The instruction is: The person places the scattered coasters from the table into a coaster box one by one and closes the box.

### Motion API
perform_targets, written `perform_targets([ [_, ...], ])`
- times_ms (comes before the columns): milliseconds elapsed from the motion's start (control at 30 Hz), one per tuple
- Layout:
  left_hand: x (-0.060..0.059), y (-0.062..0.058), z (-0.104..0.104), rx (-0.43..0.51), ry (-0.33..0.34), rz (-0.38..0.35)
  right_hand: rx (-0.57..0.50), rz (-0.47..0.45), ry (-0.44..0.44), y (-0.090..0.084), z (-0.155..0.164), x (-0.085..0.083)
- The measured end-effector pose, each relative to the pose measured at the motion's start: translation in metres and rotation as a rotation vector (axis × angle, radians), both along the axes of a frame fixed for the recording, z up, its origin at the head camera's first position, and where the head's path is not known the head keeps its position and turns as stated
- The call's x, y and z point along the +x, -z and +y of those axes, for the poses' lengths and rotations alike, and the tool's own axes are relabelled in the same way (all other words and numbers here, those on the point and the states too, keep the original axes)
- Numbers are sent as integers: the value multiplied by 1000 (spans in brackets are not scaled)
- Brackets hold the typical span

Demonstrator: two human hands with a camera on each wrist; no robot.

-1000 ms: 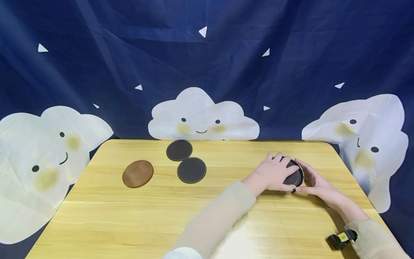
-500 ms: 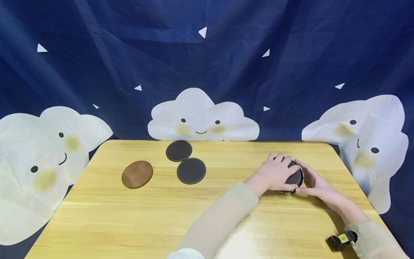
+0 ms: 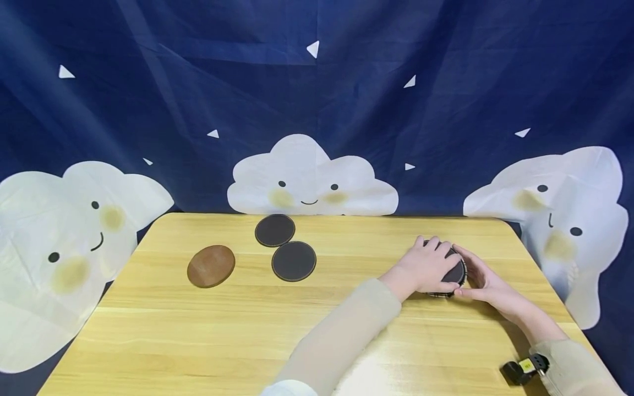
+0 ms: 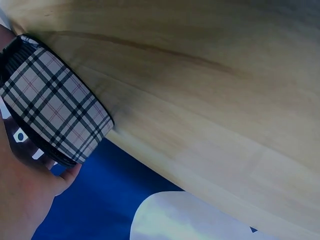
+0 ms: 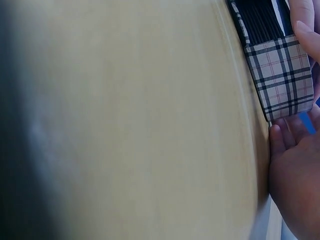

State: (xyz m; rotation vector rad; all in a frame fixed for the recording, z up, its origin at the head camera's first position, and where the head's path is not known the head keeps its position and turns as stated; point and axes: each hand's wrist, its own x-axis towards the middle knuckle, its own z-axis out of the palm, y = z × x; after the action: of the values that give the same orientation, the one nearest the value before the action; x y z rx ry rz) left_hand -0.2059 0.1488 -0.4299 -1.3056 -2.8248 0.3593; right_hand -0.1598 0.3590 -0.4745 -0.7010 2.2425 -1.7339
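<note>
Near the table's [image 3: 198,330] right edge, the coaster holder [image 3: 454,273] is still cupped by both curled hands, left hand [image 3: 427,268] and right hand [image 3: 482,281]; little has shifted.

Round coaster holder [image 3: 453,275] with dark top and plaid-patterned side band [image 4: 55,110], black ridged edges above the plaid. Upright on the counter [image 3: 317,330] near its right far part, cupped between left hand [image 3: 426,267] and right hand [image 3: 487,283].
</note>
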Motion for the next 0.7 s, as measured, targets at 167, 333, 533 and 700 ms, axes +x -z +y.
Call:
perform_targets([
  [167, 0, 1, 1, -18, -3, 0, -3, 15, 2, 0, -1, 0],
  [333, 0, 1, 0, -31, 4, 5, -14, 17, -6, 0, -2, 0],
  [533, 1, 0, -3, -33, 22, 9, -28, 16, -12, 2, -1, 0],
  [700, 2, 0, -6, -22, 32, 20, -26, 17, -6, 3, 0, 0],
])
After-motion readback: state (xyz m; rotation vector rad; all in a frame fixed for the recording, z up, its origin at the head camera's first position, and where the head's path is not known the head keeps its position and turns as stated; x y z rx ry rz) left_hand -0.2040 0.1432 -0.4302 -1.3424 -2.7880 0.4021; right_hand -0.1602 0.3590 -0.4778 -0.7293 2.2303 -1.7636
